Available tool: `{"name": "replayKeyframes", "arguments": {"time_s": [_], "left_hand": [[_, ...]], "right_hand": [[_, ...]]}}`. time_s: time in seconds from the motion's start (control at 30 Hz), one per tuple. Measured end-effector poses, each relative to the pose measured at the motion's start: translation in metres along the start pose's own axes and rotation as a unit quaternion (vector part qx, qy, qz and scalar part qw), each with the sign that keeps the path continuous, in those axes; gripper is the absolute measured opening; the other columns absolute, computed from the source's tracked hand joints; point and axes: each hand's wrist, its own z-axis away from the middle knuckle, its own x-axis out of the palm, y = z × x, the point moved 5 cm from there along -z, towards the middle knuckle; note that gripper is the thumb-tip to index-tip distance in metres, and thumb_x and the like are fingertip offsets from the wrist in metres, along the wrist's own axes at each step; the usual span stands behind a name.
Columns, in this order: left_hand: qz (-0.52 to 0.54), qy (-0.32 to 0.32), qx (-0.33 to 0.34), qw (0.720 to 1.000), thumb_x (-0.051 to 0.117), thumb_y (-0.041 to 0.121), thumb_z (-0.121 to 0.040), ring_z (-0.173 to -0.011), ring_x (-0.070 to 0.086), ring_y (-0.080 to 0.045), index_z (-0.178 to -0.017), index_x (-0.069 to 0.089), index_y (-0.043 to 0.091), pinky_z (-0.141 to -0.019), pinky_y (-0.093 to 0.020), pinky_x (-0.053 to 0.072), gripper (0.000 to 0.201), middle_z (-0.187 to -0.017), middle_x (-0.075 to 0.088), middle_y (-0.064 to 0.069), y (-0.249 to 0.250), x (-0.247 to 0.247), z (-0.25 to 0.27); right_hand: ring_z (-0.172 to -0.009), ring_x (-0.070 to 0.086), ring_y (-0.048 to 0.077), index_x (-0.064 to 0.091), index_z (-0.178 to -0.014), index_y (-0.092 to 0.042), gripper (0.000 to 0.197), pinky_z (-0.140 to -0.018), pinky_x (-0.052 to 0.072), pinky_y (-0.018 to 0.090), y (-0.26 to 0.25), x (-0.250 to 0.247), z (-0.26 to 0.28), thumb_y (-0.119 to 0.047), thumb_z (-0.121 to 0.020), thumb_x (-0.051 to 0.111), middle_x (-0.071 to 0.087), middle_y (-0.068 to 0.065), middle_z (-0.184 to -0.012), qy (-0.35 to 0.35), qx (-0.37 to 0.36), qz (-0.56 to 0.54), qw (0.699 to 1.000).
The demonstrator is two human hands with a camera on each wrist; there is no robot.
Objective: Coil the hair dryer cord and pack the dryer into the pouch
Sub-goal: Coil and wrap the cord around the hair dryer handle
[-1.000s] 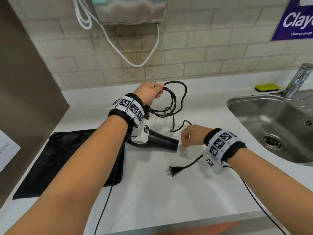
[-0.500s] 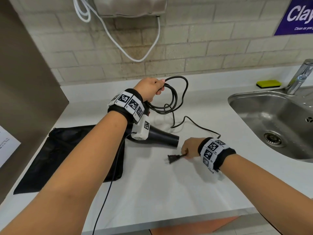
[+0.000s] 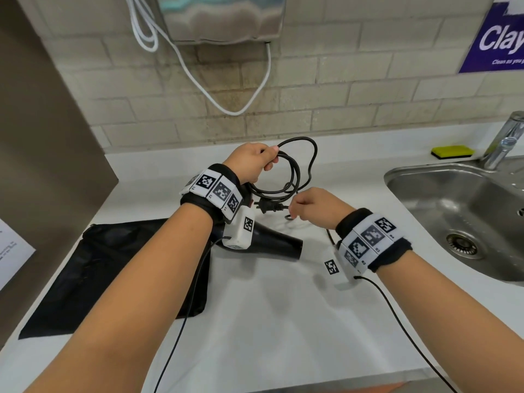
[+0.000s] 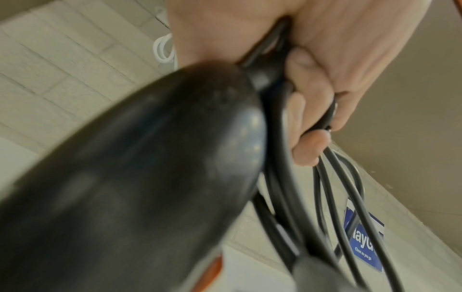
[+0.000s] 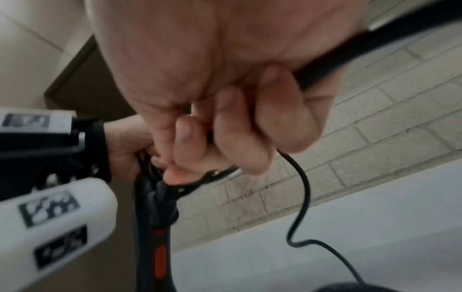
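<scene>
A black hair dryer [image 3: 272, 243] hangs just over the white counter [image 3: 269, 321], its handle hidden behind my left wrist. My left hand [image 3: 266, 163] grips several loops of the black cord [image 3: 296, 177] above the dryer. In the left wrist view the fingers [image 4: 307, 102] curl round the cord loops [image 4: 335, 197] beside the dryer body [image 4: 137, 177]. My right hand [image 3: 293, 211] pinches the cord just behind the plug [image 3: 266, 207], right below the coil. In the right wrist view the plug [image 5: 200, 178] shows under the fingers [image 5: 237, 128]. The black pouch [image 3: 113, 265] lies flat at the left.
A steel sink [image 3: 419, 173] with a faucet [image 3: 504, 140] and a yellow sponge [image 3: 452, 151] is at the right. A white cable [image 3: 226, 104] hangs from a wall dispenser [image 3: 221, 18]. A brown panel [image 3: 42, 137] bounds the left. The counter's front edge is near me.
My right hand picked the plug up off the counter and carried it up and left to the coil. The slack cord left the counter. My left hand kept its hold.
</scene>
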Motion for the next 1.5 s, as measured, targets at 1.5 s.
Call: {"name": "replayKeyframes", "arguments": {"time_s": [1.5], "left_hand": [[0.115, -0.023, 0.005, 0.993, 0.042, 0.035, -0.098, -0.033, 0.031, -0.005, -0.101, 0.061, 0.014, -0.042, -0.015, 0.033, 0.029, -0.108, 0.067, 0.003, -0.006, -0.002, -0.012]], "right_hand": [[-0.077, 0.064, 0.030, 0.062, -0.086, -0.003, 0.015, -0.072, 0.051, 0.033, -0.008, -0.039, -0.035, -0.016, -0.089, 0.056, 0.068, 0.019, -0.081, 0.295, -0.029, -0.040, 0.954]]}}
